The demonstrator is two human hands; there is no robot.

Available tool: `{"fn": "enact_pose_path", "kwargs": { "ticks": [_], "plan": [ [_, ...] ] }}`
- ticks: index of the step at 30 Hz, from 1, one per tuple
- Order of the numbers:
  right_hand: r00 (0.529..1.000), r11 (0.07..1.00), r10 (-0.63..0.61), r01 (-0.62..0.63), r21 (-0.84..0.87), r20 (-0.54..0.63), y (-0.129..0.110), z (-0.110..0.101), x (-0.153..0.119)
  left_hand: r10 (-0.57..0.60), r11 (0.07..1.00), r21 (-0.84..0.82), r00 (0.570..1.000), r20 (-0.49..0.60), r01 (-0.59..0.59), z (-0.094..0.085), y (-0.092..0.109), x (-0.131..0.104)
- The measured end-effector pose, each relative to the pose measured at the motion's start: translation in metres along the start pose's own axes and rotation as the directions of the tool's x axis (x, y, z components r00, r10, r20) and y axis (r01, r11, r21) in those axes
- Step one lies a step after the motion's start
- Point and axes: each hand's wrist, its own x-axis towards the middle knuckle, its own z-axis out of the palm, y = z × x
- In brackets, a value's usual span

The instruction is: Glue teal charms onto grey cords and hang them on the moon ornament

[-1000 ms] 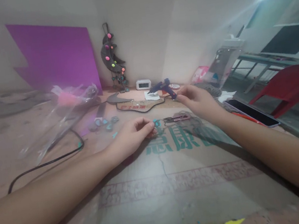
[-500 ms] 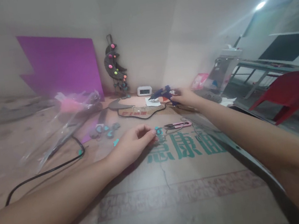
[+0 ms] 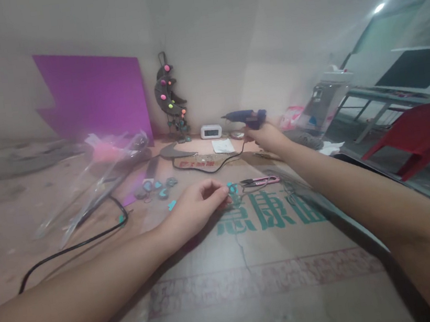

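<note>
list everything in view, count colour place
glue gun: 1, blue, rear
teal piece: 1, teal, centre
snips: 1, pink, centre
small pieces: several, grey-teal, left
clock: 1, white, rear
paper: 1, white, rear
crescent: 1, grey, rear
ornament: 1, grey, rear
sheet: 1, purple, left
plastic: count unclear, clear, left
lettered board: 1, beige, front
lidded container: 1, clear, right
chair: 1, red, right
left hand: 1, at teal piece
right hand: 1, on glue gun

Dim, greyish exposure, low contrast. Lamp (image 3: 379, 8) upper right is blown out, with a flare streaking down-left. Soft shadows beneath both forearms (image 3: 112, 285); pale sheen on the printed sheet (image 3: 203, 310), lower center. Left edge smeared, wide-angle stretch at the sides. Turquoise piece (image 3: 232, 188) near center too soft for detail.
</note>
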Motion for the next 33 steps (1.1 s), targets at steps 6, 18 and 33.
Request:
{"fn": "enact_pose_path", "kwargs": {
  "ticks": [6, 18, 33],
  "plan": [
    [0.992, 0.963, -0.128, 0.123, 0.238, 0.004, -0.014, -0.023, -0.066, 0.008, 1.0, 0.002, 1.0, -0.021, -0.008, -0.002, -0.001, 0.001],
    [0.974, 0.964, -0.217, 0.204, 0.168, 0.065, -0.005, -0.032, -0.163, 0.017, 0.998, 0.065, 0.989, -0.145, -0.008, -0.003, -0.001, 0.001],
    [0.957, 0.979, -0.195, 0.177, 0.1, 0.213, -0.004, -0.025, -0.166, 0.061, 0.993, 0.111, 0.992, -0.112, -0.048, -0.004, 0.001, -0.001]
  ]
}}
